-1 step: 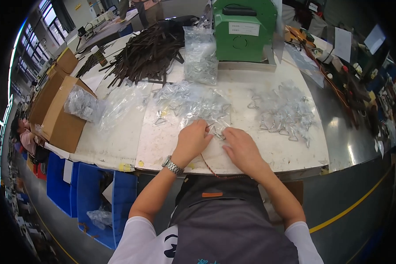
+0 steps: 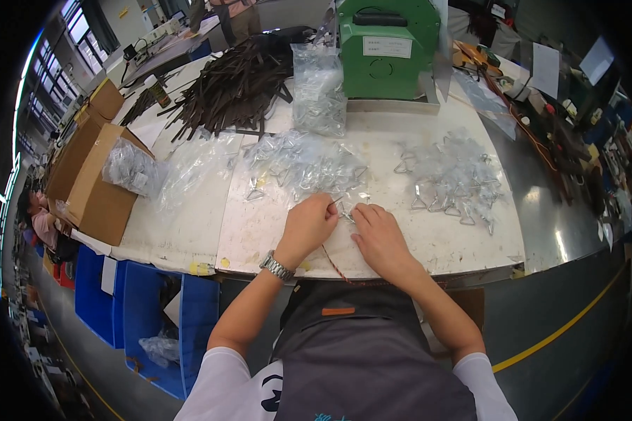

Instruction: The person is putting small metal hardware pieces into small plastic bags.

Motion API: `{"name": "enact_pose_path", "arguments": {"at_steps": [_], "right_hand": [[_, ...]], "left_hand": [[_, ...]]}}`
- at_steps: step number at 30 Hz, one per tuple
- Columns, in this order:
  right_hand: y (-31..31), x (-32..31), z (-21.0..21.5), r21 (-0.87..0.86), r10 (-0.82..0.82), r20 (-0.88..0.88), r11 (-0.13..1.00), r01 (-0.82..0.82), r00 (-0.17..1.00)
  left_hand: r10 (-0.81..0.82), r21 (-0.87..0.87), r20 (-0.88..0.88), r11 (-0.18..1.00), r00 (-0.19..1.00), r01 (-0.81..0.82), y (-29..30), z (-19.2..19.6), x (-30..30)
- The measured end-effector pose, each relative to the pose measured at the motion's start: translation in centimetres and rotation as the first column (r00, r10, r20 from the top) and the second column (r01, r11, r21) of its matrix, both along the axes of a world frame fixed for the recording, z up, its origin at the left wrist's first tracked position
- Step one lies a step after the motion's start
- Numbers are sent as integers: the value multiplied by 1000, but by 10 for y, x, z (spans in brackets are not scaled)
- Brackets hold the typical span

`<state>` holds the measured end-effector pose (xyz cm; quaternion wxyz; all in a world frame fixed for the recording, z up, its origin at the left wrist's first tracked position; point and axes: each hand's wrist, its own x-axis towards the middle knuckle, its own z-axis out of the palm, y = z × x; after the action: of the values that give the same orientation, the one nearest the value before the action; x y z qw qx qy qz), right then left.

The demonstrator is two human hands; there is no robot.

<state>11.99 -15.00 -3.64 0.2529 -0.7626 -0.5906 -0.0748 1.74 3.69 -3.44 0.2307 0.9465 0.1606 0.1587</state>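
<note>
My left hand [image 2: 307, 224], with a watch on its wrist, is closed in a pinch on a thin, dark, pointed thing [image 2: 338, 200] whose kind I cannot make out. Close to its right, my right hand [image 2: 382, 237] has its fingers closed on a small metal triangle ring [image 2: 347, 215] with clear plastic around it. A thin reddish patterned cord [image 2: 335, 266] runs from beneath my left hand to the table's front edge. Just beyond both hands lies a pile of triangle rings in clear plastic [image 2: 302, 163]. A second pile of bagged rings [image 2: 456, 179] lies to the right.
A green machine [image 2: 386, 56] stands at the back, beside an upright clear bag of metal parts [image 2: 319, 95]. Dark strips [image 2: 228, 88] are heaped back left. An open cardboard box [image 2: 105, 196] stands at the left edge, above blue bins [image 2: 158, 316]. Metal sheeting [image 2: 551, 235] adjoins on the right.
My right hand has shifted slightly left, toward my left hand. The clear plastic around the fingertips lies differently. My left hand has hardly moved.
</note>
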Motion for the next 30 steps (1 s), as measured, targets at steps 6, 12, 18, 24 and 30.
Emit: {"name": "enact_pose_path", "arguments": {"at_steps": [6, 12, 18, 24, 30], "right_hand": [[6, -4, -11, 117, -106, -35, 987, 109, 994], [20, 14, -24, 62, -150, -25, 987, 151, 988], [8, 27, -7, 177, -85, -447, 967, 181, 891], [-9, 20, 8, 69, 24, -948, 989, 130, 318], [-23, 30, 16, 142, 142, -988, 990, 9, -64]], "left_hand": [[94, -155, 188, 986, 978, -65, -14, 6, -3], [117, -366, 72, 927, 991, -83, 0, 12, -5], [10, -586, 362, 780, 932, 219, 14, 5, -10], [-1, -771, 230, 610, 973, 183, 4, 14, -7], [-90, -779, 368, 513, 925, 360, 0, 16, -4]]}}
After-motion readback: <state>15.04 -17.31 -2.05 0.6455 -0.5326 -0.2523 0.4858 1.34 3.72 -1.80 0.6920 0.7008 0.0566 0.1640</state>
